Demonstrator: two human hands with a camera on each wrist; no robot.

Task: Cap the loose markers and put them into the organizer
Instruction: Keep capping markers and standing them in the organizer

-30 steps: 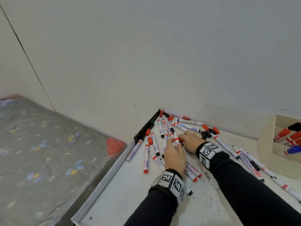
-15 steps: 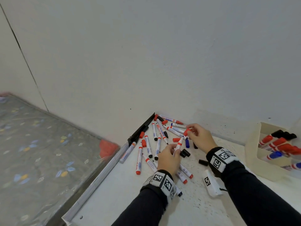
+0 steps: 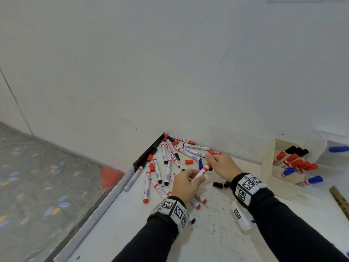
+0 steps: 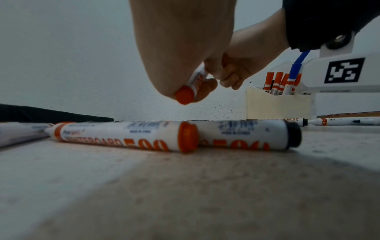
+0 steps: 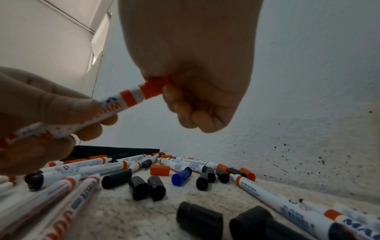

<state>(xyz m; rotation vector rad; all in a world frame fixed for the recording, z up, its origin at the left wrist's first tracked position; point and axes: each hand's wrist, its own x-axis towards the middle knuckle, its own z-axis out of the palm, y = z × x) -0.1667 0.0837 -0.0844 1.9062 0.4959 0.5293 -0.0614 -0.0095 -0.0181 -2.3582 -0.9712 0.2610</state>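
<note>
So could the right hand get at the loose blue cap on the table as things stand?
Probably yes, once freed. The blue cap lies uncovered on the table just below the right hand, with only black caps beside it. But that hand pinches the red cap onto the marker.

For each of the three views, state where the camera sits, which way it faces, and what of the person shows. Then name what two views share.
Head: high, looking forward and down at the table; both forearms, left hand, right hand.
Left wrist: just above the table, facing the organizer; both hands.
Right wrist: low, facing the wall corner and loose caps; both hands.
Shared: all show the red marker held between the hands.
</note>
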